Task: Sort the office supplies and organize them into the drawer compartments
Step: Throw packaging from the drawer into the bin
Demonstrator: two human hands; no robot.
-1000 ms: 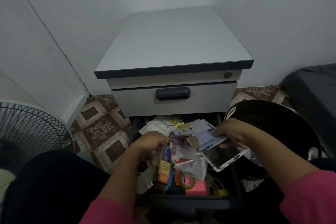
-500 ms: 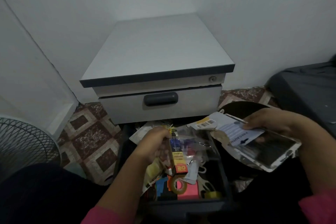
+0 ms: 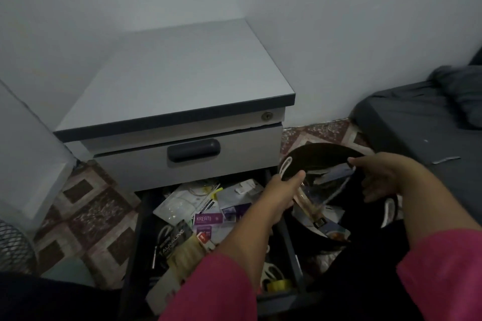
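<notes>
A: Both hands left the drawer (image 3: pixel 292 247); packets now in black bag (image 3: pixel 320 157) at 3 o'clock.
B: Hands?
A: Left hand (image 3: pixel 280 194) grips bag rim, right hand (image 3: pixel 383 177) relaxed, empty.
B: Step?
A: Culling junk; next, reach back into the clutter.

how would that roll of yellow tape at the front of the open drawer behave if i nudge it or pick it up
The roll of yellow tape seems to lie flat, so a nudge would probably slide it, not roll it. It looks small, so likely light. The white-handled scissors sit right beside it and might shift too.
</notes>
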